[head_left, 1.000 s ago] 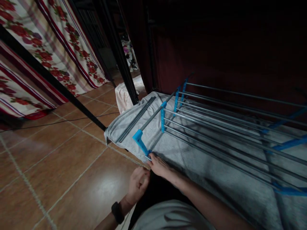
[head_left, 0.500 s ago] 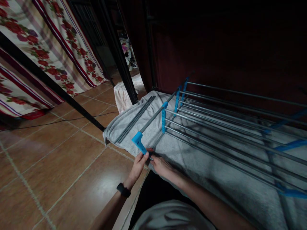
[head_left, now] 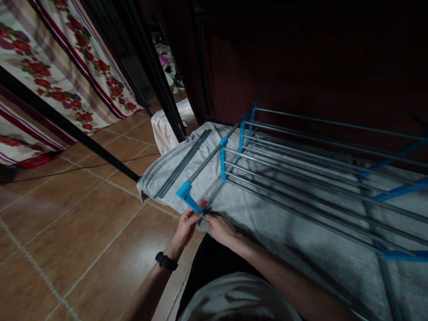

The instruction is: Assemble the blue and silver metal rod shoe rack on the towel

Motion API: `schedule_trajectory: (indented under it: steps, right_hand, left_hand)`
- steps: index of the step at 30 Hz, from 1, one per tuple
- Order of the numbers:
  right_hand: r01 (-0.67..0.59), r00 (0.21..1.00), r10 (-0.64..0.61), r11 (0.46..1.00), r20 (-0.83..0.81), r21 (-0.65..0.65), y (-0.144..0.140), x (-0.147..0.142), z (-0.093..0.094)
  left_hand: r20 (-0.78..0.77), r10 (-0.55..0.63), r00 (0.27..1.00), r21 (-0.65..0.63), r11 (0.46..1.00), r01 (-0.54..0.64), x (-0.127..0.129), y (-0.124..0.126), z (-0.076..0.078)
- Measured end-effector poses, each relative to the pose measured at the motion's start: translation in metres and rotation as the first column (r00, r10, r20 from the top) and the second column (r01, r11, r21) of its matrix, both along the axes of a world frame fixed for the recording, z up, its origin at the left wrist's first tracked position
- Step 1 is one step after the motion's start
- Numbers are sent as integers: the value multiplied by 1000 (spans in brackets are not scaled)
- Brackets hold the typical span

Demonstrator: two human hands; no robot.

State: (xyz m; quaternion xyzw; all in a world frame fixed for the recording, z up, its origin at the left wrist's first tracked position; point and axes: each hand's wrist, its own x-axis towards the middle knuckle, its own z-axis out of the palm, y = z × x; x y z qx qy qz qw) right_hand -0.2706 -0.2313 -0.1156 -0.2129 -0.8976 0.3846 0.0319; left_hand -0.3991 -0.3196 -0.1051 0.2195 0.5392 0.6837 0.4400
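Observation:
A rack of grey metal tubes (head_left: 294,178) with blue plastic connectors lies on a grey blanket. At its near left corner is a blue corner bracket (head_left: 187,196), fitted to the end of a grey tube (head_left: 209,162). My left hand (head_left: 186,226), with a dark band on the wrist, is closed around the bracket's lower end. Close against it, my right hand (head_left: 222,229) is closed, fingers pinched at the same spot. A thin shiny piece shows between the hands; its kind is too small to make out. The fingertips are partly hidden.
Two or more loose grey tubes (head_left: 183,164) lie on the grey blanket (head_left: 257,209) left of the rack. A black post (head_left: 73,129) slants over the tiled floor (head_left: 96,232). A dark cable (head_left: 80,168) crosses the tiles, and a flowered curtain (head_left: 67,71) hangs behind.
The view has shifted slightly, so the rack sits a little further left. Both hands stay at the bracket's lower end; the left fingers have moved slightly along it.

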Motion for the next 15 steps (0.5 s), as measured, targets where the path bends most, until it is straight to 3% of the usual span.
schedule_trajectory:
  steps: [8, 12, 15]
  right_hand:
    - [16, 999, -18, 999, 47, 42, -1, 2, 5]
    - [11, 995, -18, 997, 93, 80, -2, 4, 9]
    - [20, 993, -36, 991, 116, 135, -3, 5, 12]
  left_hand:
    - [92, 130, 987, 4, 991, -131, 2, 2, -1]
    - [-57, 217, 974, -143, 964, -223, 5, 7, -7]
    - [-127, 221, 967, -181, 953, -242, 4, 7, -15]
